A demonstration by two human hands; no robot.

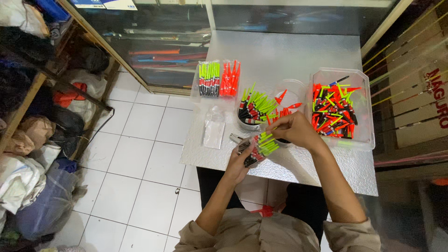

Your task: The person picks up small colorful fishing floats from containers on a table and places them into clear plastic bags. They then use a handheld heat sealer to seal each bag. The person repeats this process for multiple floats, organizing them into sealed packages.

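Float bundle (261, 147) — both hands' grip, table edge (219, 167) near.

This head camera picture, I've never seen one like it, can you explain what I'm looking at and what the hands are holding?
The one picture comes from a camera worn on a person's head, looking down at their own two bare hands over a small silvery table.

The left hand holds a bundle of green-tipped fishing floats in a clear bag. The right hand reaches to the bundle's top with its fingers.

On the table lie two sealed packs of floats, a green pack and an orange pack, an empty clear bag, a round tub of green floats, and a clear rectangular bin of mixed orange and green floats.

Left of the table are a white tiled floor and shelves with bags.
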